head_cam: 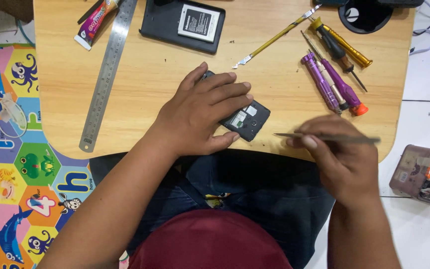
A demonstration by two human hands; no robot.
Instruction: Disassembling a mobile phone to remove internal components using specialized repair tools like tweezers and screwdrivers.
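Pale wood is what I see under both hands: a small table [145, 79] with rounded corners, set over my lap. Far out to the left of my left hand lies a foam floor mat [11, 164] in bright colours with animals and letters. Nearer, up and to the left of that hand, a steel ruler [106, 74] lies slantwise, with a small squeezed tube [94, 20] beside its top end. My left hand [200, 112] lies flat and spread, fingers splayed, palm pressing down on a black phone [245, 119] with its back off; only the phone's right end shows past my fingertips. Just above that hand sits a dark rear cover holding a battery [195, 22]. Between the hands and upward a thin yellow-handled pry tool [274, 37] lies at a slant. My right hand [342, 159] is closed in a pinch on a slim metal spudger [329, 137], held level and blurred, its tip pointing left toward the phone but apart from it. Above the right hand rest purple screwdrivers [329, 79] and an orange-handled screwdriver [339, 45], close together. To its right, on white floor tiles [424, 114], lies a clear plastic box [424, 174].
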